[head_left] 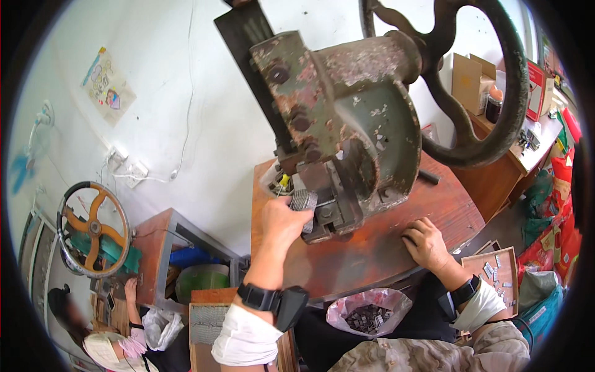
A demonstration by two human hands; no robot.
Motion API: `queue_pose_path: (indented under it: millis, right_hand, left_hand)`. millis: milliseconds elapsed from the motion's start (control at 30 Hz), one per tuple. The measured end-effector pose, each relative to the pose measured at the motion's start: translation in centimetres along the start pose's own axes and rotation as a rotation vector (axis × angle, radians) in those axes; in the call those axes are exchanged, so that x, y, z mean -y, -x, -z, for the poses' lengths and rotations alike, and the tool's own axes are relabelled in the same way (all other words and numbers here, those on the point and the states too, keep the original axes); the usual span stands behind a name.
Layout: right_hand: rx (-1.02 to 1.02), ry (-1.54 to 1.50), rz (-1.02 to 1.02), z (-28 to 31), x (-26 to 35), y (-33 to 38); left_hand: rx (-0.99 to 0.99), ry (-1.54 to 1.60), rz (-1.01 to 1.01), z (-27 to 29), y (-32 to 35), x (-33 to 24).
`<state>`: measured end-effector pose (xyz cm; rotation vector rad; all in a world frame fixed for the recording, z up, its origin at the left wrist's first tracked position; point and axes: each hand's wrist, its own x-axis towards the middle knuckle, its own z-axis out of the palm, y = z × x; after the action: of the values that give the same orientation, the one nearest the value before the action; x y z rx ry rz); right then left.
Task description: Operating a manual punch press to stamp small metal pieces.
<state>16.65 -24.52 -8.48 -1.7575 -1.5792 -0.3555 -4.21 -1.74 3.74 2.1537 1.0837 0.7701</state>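
Pinching a mesh strip (304,201) under the press (347,136), the left hand (282,220) is gripping while the right hand (424,242) is resting loosely curled, empty, on the table (372,254).

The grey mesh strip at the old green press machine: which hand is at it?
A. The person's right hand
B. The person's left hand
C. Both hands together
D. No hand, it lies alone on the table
B: the left hand is at the grey mesh strip under the old green press machine, while the right hand rests flat on the brown wooden table, apart from the strip.
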Motion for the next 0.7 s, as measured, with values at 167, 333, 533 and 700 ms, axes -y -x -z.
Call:
queue_pose_path:
  millis: [167,333,533,700]
  right_hand:
    - [0.009,-0.01,0.008,0.2,-0.2,0.1]
    - [-0.011,-0.022,0.013,0.2,-0.4,0.0]
    - [-0.027,-0.049,0.014,0.3,-0.7,0.5]
    - [-0.1,-0.322,0.089,-0.4,2.2,-4.1]
  left_hand:
    - [-0.058,-0.22,0.048,-3.0,-2.7,-1.6]
    - [-0.156,-0.109,-0.032,-4.6,-3.0,-2.1]
    - [0.098,0.604,-0.005,-3.0,-2.4,-0.4]
    - [-0.074,0.232,-0.073,-4.4,-3.1,2.8]
